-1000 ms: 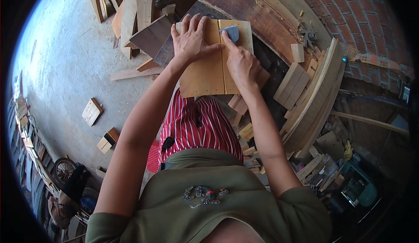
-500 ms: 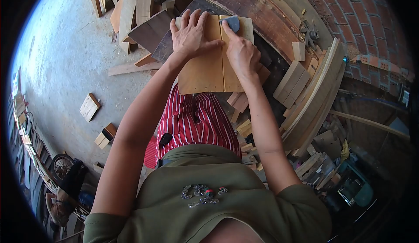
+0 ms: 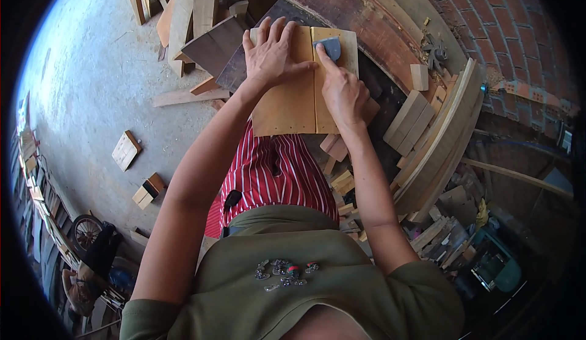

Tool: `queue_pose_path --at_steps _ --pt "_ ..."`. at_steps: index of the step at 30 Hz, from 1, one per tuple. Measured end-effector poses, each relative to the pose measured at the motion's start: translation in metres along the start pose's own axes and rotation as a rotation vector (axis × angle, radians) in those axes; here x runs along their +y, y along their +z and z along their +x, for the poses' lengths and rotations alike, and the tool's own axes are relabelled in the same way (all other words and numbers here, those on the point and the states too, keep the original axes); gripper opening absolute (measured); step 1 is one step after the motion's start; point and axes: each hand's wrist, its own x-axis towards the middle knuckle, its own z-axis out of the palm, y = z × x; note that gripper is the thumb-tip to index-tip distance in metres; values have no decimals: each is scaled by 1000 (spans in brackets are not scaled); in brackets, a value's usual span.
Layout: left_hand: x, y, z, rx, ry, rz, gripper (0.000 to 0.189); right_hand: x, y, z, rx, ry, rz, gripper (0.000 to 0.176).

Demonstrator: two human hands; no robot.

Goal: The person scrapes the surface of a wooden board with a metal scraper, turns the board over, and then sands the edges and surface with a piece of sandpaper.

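Note:
A light-brown wooden panel (image 3: 284, 105) lies in front of me above my lap, with a narrow groove running lengthwise and small holes along its near edge. My left hand (image 3: 271, 56) rests flat on its left part, fingers spread and thumb towards the groove. On the right part, my right hand (image 3: 343, 90) presses a grey, round-edged piece that looks like sandpaper (image 3: 330, 47) with its stretched index finger, just beside the groove. The other fingers of that hand are curled, and what lies beneath them is hidden.
A dark bench surface (image 3: 381, 83) lies under the panel, with a worn reddish plank (image 3: 354, 22) behind. Wood blocks (image 3: 408, 123) and long curved boards (image 3: 448, 126) stand at right. Planks (image 3: 204, 10) lean at upper left. Offcuts (image 3: 126, 151) lie on the concrete floor.
My right hand has drawn the grey piece a short way towards me along the groove. My left hand stays flat on the panel. The whole view has shifted slightly.

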Motion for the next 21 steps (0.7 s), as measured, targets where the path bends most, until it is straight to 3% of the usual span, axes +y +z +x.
queue_pose_path --at_steps 8,18,21 --pt "1 -3 0 -29 -6 -4 114 -4 -3 11 25 31 19 63" --pt "1 -2 2 -48 -3 1 113 2 -2 1 18 48 3 50" --pt "-3 0 2 -27 9 7 113 6 3 -2 83 -49 128 53"
